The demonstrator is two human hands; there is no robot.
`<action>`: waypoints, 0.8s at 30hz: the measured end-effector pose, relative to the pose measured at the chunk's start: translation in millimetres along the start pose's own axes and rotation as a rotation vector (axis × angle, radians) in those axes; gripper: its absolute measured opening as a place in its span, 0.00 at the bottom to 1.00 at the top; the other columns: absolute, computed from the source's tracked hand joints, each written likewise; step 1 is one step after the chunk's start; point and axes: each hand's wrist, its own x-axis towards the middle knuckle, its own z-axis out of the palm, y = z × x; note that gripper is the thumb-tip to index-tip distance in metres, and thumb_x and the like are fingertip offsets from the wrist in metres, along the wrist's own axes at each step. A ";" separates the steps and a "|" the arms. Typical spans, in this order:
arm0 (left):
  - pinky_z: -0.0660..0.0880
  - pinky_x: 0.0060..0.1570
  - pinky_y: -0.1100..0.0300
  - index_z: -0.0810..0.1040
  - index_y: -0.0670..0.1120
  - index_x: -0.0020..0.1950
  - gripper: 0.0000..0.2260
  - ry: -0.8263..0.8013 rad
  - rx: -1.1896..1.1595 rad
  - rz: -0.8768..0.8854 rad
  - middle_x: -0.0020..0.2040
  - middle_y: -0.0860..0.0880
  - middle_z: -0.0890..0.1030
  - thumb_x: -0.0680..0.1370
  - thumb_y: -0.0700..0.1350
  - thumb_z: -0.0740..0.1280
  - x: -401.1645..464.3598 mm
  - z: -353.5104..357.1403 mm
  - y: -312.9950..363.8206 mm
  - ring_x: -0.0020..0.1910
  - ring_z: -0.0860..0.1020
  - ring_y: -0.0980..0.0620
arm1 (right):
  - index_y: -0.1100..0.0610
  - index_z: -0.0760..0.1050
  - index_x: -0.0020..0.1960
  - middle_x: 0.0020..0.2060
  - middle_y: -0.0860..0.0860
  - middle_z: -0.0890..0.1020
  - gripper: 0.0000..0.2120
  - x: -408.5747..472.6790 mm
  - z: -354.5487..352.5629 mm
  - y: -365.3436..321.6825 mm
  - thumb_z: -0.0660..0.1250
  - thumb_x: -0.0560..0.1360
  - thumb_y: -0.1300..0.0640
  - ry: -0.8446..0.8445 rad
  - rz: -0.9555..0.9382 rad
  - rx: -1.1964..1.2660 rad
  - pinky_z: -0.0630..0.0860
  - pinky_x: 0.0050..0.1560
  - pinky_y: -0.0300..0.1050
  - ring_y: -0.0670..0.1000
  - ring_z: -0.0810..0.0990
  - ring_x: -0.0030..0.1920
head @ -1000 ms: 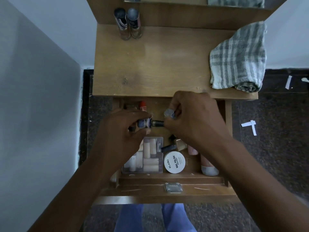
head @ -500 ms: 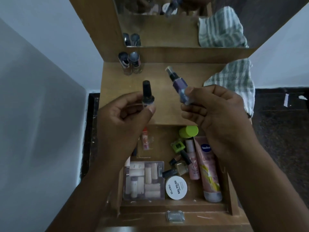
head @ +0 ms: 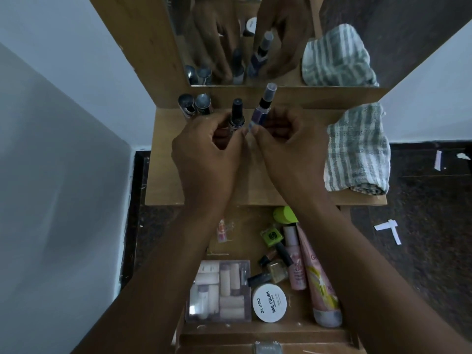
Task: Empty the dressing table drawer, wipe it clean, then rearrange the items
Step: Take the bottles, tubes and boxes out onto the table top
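My left hand (head: 207,154) grips a dark nail polish bottle (head: 236,116) with a black cap, held upright over the back of the tabletop (head: 168,180). Beside it, my right hand (head: 288,149) holds a small purple spray bottle (head: 261,109) with a clear cap, tilted right. The open drawer (head: 245,241) below holds a clear box of small tubes (head: 219,292), a white nail polish remover tub (head: 269,302), a pink tube (head: 320,282), a pink bottle (head: 295,259), a green nail polish (head: 272,237), other small bottles and a green cap (head: 283,215).
Two silver-capped bottles (head: 195,106) stand at the tabletop's back left, just left of my left hand. A folded striped cloth (head: 357,149) lies on the right side. A mirror (head: 255,39) rises behind. A wall is close on the left; dark floor on the right.
Both hands rose out of the drawer with their bottles and moved back over the tabletop, close to the two silver-capped bottles. The camera tilted up, showing the mirror.
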 end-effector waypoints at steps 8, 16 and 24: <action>0.81 0.52 0.50 0.84 0.47 0.65 0.16 0.007 0.175 0.085 0.55 0.49 0.87 0.78 0.48 0.73 6.4 12.2 -3.1 0.53 0.85 0.50 | 0.55 0.84 0.53 0.43 0.48 0.87 0.08 21.3 18.8 13.9 0.73 0.74 0.56 0.071 -0.203 -0.244 0.81 0.45 0.52 0.48 0.84 0.42; 0.82 0.52 0.49 0.83 0.50 0.66 0.15 -0.002 0.206 0.034 0.54 0.50 0.87 0.79 0.47 0.71 7.9 15.7 -4.4 0.52 0.85 0.50 | 0.56 0.85 0.50 0.42 0.49 0.87 0.07 25.4 24.4 16.0 0.73 0.75 0.54 0.032 -0.189 -0.282 0.83 0.46 0.54 0.49 0.86 0.42; 0.84 0.50 0.50 0.80 0.45 0.71 0.18 -0.028 0.106 -0.023 0.53 0.47 0.87 0.80 0.45 0.71 -27.1 -4.6 3.8 0.49 0.86 0.51 | 0.56 0.84 0.56 0.46 0.49 0.87 0.11 -7.3 -9.8 5.1 0.76 0.74 0.56 0.067 -0.274 -0.376 0.83 0.46 0.46 0.46 0.85 0.43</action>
